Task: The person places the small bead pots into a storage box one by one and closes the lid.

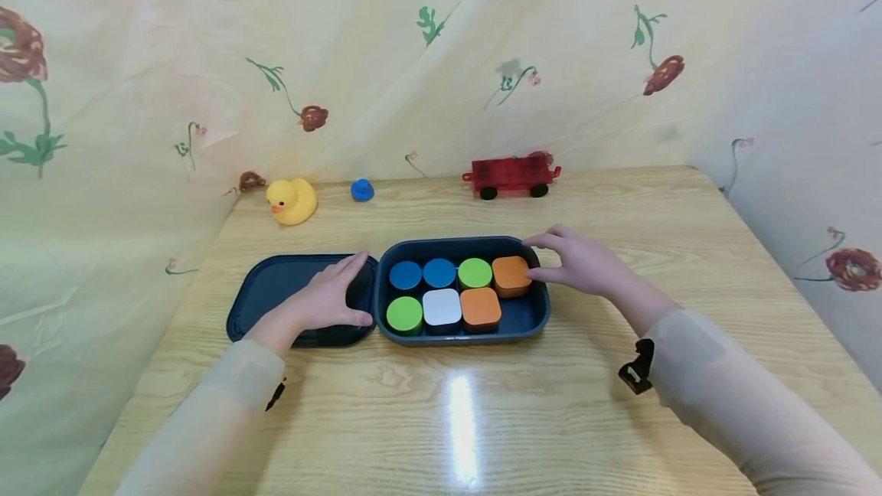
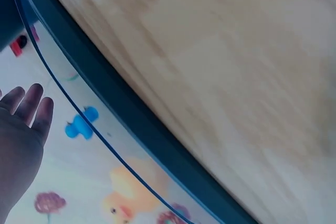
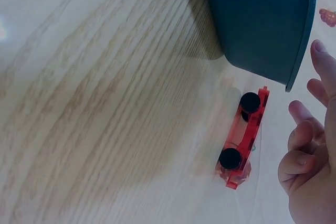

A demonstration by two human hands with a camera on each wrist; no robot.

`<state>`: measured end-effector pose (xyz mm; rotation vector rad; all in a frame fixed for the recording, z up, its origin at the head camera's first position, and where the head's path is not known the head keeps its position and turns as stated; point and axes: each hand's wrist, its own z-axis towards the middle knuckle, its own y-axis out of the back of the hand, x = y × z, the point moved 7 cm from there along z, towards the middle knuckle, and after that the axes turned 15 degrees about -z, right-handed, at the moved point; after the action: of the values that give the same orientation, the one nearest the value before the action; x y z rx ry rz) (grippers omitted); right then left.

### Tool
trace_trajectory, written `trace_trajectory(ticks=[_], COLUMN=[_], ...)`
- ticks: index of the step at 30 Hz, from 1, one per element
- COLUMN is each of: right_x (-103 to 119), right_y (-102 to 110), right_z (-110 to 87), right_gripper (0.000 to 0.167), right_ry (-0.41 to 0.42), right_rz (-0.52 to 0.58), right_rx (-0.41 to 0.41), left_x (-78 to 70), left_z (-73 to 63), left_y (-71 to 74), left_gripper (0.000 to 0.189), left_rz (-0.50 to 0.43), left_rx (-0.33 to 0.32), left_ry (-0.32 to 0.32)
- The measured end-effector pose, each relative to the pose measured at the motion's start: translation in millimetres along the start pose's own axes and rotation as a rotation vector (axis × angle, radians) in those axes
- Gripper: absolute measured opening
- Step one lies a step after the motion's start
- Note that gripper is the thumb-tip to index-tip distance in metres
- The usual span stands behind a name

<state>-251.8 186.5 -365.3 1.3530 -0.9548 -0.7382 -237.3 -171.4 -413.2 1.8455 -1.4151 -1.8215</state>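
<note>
A dark blue oblong box [image 1: 524, 321] holds blue round pieces [image 1: 439, 272], green round pieces [image 1: 475, 272], a white square piece [image 1: 442, 305] and orange square pieces [image 1: 480, 307]. Over the dark lid [image 1: 269, 301], lying flat beside the box, hovers my left hand [image 1: 320, 303], fingers spread and nothing between them; its thumb points at the box's left end. My right hand [image 1: 582, 265] reaches over the box's right end. Its thumb tip is right at the far-right orange piece [image 1: 511, 275], and its index finger extends over the rim. In the right wrist view the other fingers bend loosely.
Behind the box, along the table's back, stand a yellow duck [image 1: 292, 201], a small blue duck [image 1: 361, 190] and a red toy wagon [image 1: 511, 175]. A flowered cloth [image 1: 372, 60] hangs behind the wooden table [image 1: 386, 419].
</note>
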Motion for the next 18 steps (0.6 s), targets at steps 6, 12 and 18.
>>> trace_trajectory(ticks=[6,12,18], right_x=[-5.8,-10.7,-16.9], right_y=[-1.4,-2.9,-5.2], right_z=[-3.0,-6.0,-8.4], right_gripper=[0.057,0.060,0.063], right_ry=[-0.021,-0.035,-0.053], right_rz=[0.018,0.017,0.028], right_rx=[0.014,0.024,0.038], left_x=[16.9,42.2,64.0], left_z=[-7.3,-15.9,-26.4], left_y=[11.8,23.3,36.8], left_gripper=[0.108,0.108,0.111], left_rz=[0.010,0.024,0.066], left_rx=[-0.036,-0.083,-0.133], left_ry=[0.048,0.119,0.143])
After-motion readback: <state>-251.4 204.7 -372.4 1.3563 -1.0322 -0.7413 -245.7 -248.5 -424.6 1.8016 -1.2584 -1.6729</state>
